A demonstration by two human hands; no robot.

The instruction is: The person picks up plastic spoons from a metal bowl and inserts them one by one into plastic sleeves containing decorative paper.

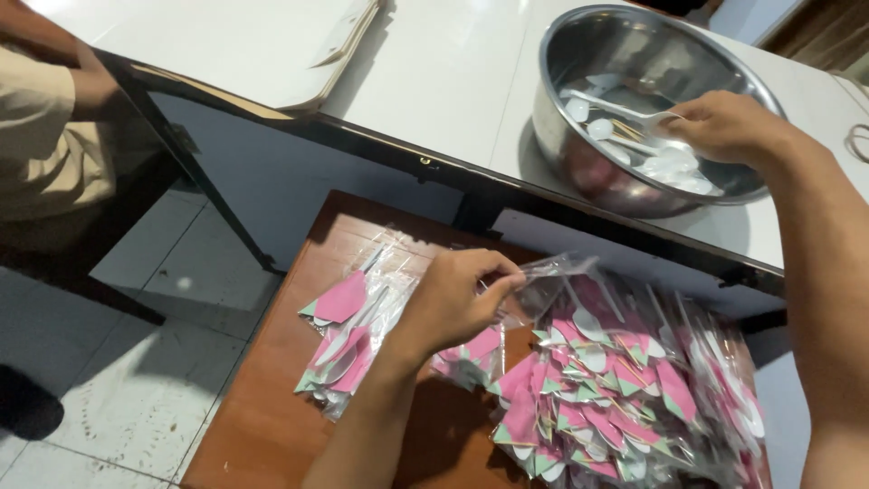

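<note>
The right hand reaches over the rim of a steel bowl and closes its fingertips on the handle of a white plastic spoon, lifting it at a slant out of the loose spoons and toothpicks lying under the palm on the bowl's floor. The pinch at the handle end keeps the spoon's scoop clear and pointing away from the wrist.

The left hand sits lower, nearer the body, thumb and fingers closed on the mouth of a small clear plastic bag. The grip pulls the opening apart and turns it up and towards the right hand, so the bag's mouth appears to stand ready to take something in.

Just beyond the left hand's knuckles, towards the right arm, a heap of filled packets lies piled, each showing pink and green paper, a spoon and toothpicks. On the other side of the left wrist a smaller stack of the same packets rests flat. Both lots sit on a brown wooden board below the desk's edge.

The bowl stands on the white desk; far beyond it a cream folder lies, and another person's sleeve shows at the far side.
</note>
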